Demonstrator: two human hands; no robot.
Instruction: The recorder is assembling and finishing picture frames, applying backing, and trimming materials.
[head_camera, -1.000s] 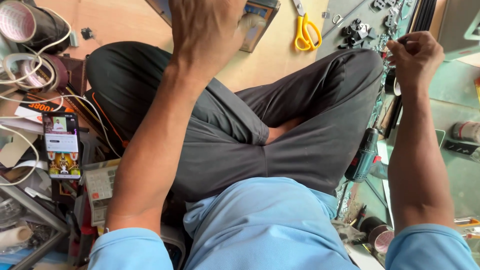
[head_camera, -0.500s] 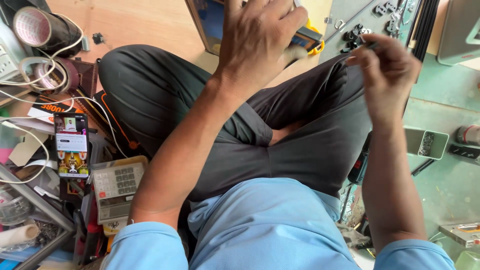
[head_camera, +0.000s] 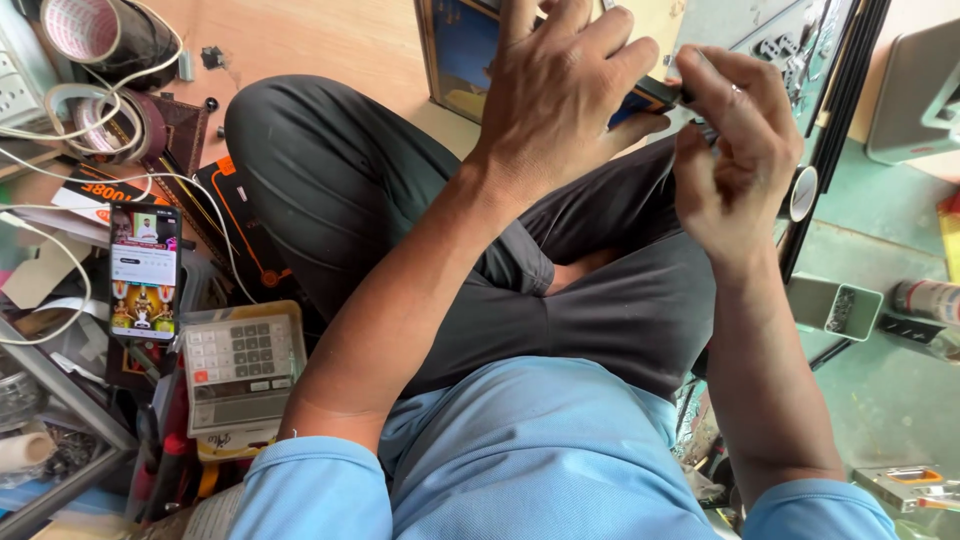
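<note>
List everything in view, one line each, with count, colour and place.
tool: one, dark and orange, held in both hands
framed picture: one, blue image, top centre on floor
tape rolls: two, brown, top left
phone: one, screen lit, left
calculator: one, beige, lower left
small tray: one, green, right
trousers: dark grey, crossed legs
shirt: light blue, bottom
left hand: over tool
right hand: pinching tool's end

The left hand (head_camera: 565, 90) lies on a tool (head_camera: 650, 97), the right hand (head_camera: 735, 150) just right of it. A frame (head_camera: 455, 55) stands beyond them. Phone (head_camera: 143, 270) and calculator (head_camera: 240, 365) lie far left; 1 tray (head_camera: 832, 305) sits right.
</note>
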